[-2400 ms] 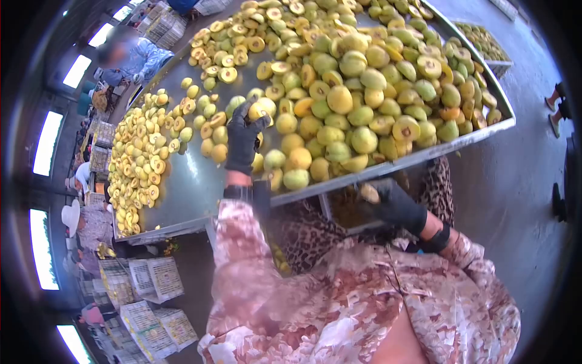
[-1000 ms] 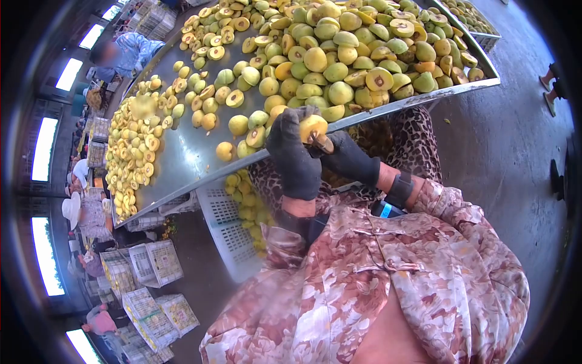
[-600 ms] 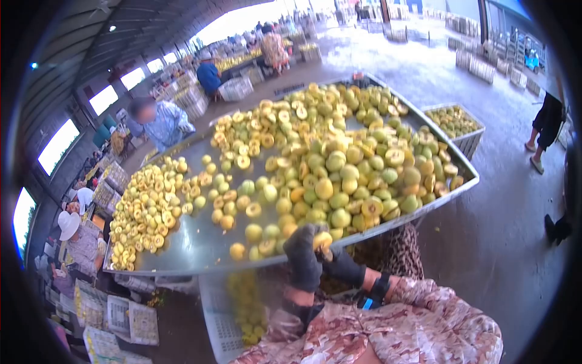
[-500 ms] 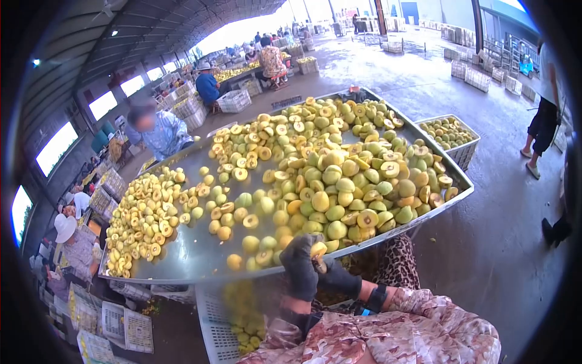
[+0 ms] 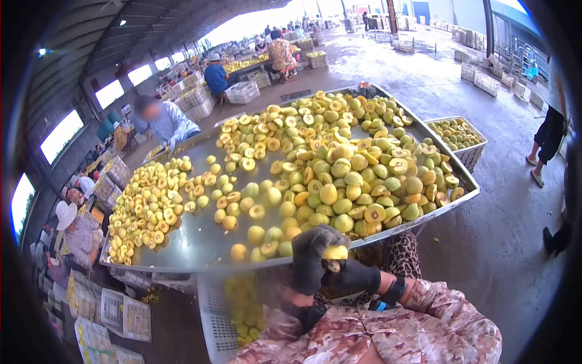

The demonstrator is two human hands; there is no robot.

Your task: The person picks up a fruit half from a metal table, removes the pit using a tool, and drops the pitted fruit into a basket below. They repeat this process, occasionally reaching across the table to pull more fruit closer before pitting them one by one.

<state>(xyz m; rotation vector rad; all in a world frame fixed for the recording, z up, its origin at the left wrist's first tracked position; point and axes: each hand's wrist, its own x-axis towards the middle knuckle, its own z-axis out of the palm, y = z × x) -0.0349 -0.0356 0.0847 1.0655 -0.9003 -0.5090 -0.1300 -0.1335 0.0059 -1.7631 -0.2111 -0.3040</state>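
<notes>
My left hand, in a dark glove, is closed round a yellow fruit half just off the near edge of the metal table. Right below it, my right hand, also dark-gloved, is closed and pressed close to the fruit. A small brownish thing shows between the two hands; I cannot make out its kind. On the tilted-looking metal table lie heaps of yellow-green peach-like fruit, many cut in half with brown centres showing. A looser pile of halves covers the left end.
A white crate with yellow pieces stands below the table by my left arm. Another crate of fruit is beyond the right corner. A co-worker stands across the table. Stacked crates and other people fill the left side; a person stands at right.
Both hands stay together, with the fruit half now more in view above the right hand. The whole view has shifted slightly, moving the table a little to the right.
</notes>
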